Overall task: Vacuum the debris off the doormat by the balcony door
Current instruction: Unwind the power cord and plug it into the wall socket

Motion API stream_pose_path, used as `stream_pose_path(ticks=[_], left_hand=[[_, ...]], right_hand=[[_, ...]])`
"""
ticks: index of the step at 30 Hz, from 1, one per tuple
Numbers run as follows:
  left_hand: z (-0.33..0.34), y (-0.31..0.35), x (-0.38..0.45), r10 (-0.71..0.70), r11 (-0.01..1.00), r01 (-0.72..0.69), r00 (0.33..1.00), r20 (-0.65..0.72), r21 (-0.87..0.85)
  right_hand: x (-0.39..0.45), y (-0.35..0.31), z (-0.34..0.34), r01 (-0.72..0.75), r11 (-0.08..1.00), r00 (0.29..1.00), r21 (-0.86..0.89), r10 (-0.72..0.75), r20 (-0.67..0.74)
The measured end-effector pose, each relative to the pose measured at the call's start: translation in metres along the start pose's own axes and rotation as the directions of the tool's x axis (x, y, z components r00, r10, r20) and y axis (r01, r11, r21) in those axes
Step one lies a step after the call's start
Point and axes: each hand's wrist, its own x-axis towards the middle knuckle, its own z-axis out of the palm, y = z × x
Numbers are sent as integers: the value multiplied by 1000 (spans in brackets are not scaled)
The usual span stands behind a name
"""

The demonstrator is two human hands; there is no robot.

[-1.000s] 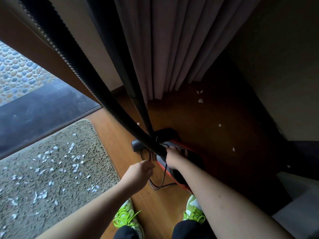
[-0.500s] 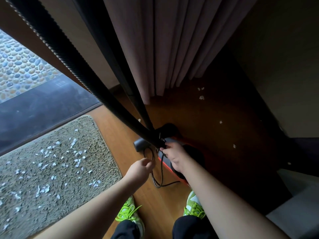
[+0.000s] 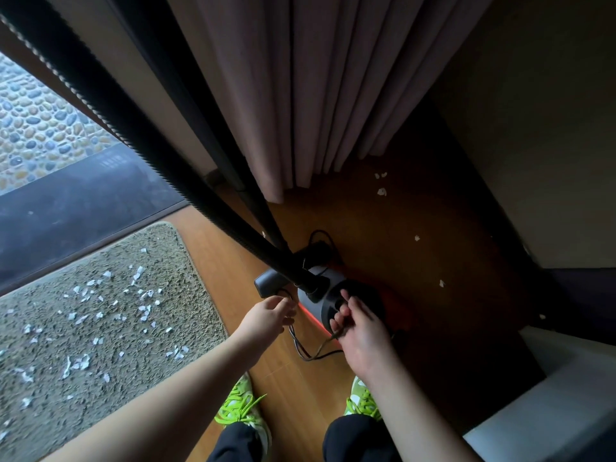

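Bending over the vacuum cleaner (image 3: 336,300), a dark canister with a red lower edge standing on the wooden floor (image 3: 233,271), you have both hands at it. Your left hand (image 3: 266,320), just left of the canister, has its fingers curled round the thin black cord (image 3: 311,351), which loops on the floor between your hands. Your right hand (image 3: 358,328) lies against the canister's near side, fingers curled and pinching the same cord. A thick ribbed hose (image 3: 133,128) rises from the canister's top toward the upper left. Left of the vacuum lies the doormat (image 3: 50,328), beige and strewn with white paper scraps (image 3: 143,310). Behind the vacuum hangs a curtain (image 3: 300,95). Your green shoes (image 3: 243,408) stand just below it.
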Motion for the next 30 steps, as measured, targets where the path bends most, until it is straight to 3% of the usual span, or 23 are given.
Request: stream_pose_path(ticks=[5,8,13,15,17,19,20,22,24,27,30], left_hand=[[8,11,-4,9,999,-6,999,52,-54],[20,27,-9,-41,975,68,991,130,-213],[40,64,-17,-163,818,321,925,343,-477],[45,79,-24,-177,787,354,914,364,-505],[47,88,-28,-130,842,284,932,339,-458],[49,92,-30,-3,953,85,963,271,-292],[49,93,-31,90,990,-62,970,225,-127],[50,93,-35,285,927,-321,939,193,192],[50,93,-43,377,858,-435,894,240,273],[48,85,-54,453,730,-557,828,330,396],[48,77,-60,497,682,-613,789,362,398]], right_hand=[[-31,-7,-6,88,996,979,-31,-81,185],[-50,2,-6,106,967,963,-233,-42,265],[-80,10,-19,267,740,879,-618,76,471],[-86,13,-23,299,670,851,-679,134,507],[-87,16,-29,308,653,856,-691,126,501],[-85,7,-31,222,778,885,-588,92,456],[-79,1,-32,119,889,915,-441,74,396],[-60,-16,-32,-62,997,951,-43,72,299],[-35,-37,-26,-163,975,959,151,121,258],[3,-64,-6,-213,944,961,251,156,228],[31,-80,11,-226,890,974,396,201,104]])
